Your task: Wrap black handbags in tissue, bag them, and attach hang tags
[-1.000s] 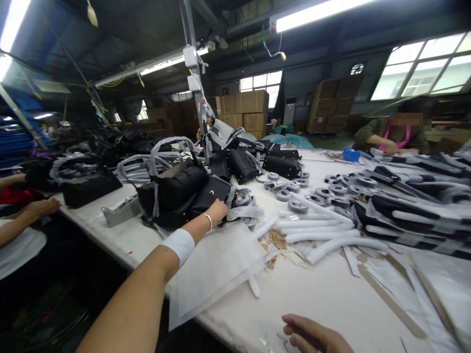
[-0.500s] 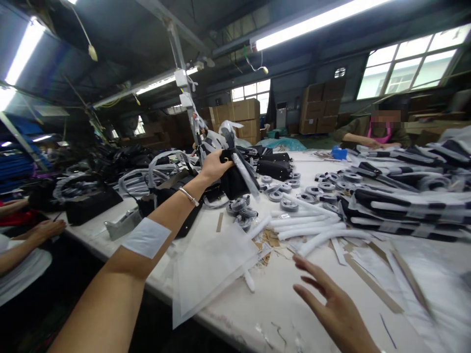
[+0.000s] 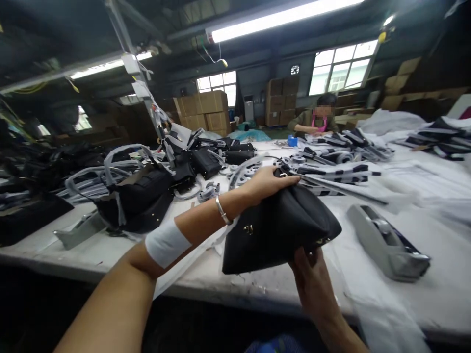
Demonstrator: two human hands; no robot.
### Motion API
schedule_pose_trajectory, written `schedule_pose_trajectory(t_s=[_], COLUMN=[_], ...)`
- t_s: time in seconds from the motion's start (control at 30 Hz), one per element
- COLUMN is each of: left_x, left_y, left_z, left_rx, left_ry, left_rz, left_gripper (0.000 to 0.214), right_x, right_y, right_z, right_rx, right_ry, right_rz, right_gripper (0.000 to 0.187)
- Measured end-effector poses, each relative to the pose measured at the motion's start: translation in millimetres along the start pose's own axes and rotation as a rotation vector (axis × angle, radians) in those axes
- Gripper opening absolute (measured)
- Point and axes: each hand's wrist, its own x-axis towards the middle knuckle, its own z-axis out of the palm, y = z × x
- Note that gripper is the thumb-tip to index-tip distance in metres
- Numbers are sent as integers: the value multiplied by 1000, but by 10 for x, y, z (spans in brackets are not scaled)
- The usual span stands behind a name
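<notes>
A black handbag (image 3: pixel 279 228) with small gold fittings hangs in front of me above the near edge of the white table (image 3: pixel 368 284). My left hand (image 3: pixel 267 182) grips its top edge, fingers wrapped over it. My right hand (image 3: pixel 311 267) holds the bag's lower right corner from beneath. A silver bracelet and a white patch sit on my left forearm. The bag's wrapped handle (image 3: pixel 253 166) arches behind my left hand.
A grey tape dispenser (image 3: pixel 386 242) lies right of the bag, another (image 3: pixel 79 230) at the left. Black bags with wrapped handles (image 3: pixel 147 189) are heaped at left and centre. Wrapped straps (image 3: pixel 338 164) lie beyond. A person (image 3: pixel 312 122) works at the far end. Cartons (image 3: pixel 206 110) are stacked behind.
My left hand has carried the black bag from the far pile toward me. My right hand rose from the table and took hold of the bag from below. The view swung right.
</notes>
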Motion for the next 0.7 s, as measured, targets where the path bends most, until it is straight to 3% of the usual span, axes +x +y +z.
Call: schedule_pose_trajectory(t_s=[0.13,0.27,0.37,0.47,0.53,0.57,0.63,0.7], left_x=[134,134,-31,-358,-642,-800,-1156,-1570], left_y=[-362,-587,-719,-898,-1042,-1119,-1276,-1435], left_z=[612,1009,1023,799,578,468,288,209], left_rx=[45,107,116,106,102,100,105,133], left_ry=[-177,-290,-337,-337,-273,-230,-83,144], left_rz=[-139,-54,68,145,155,151,116,46], left_gripper=[57,45,34,31,33,33,33,33], right_x=[-323,-449,-440,-431,-430,-420,-356,-228], right_y=[153,373,439,331,166,68,-118,-232], right_z=[-254,-444,-657,-891,-1001,-1035,-1066,-1066], right_rx=[140,235,189,-99,-433,-611,-919,-1136], right_ry=[83,133,102,-63,-203,-244,-283,-334], right_rz=[220,347,527,653,556,425,26,-384], right_gripper=[64,59,58,55,51,48,36,27])
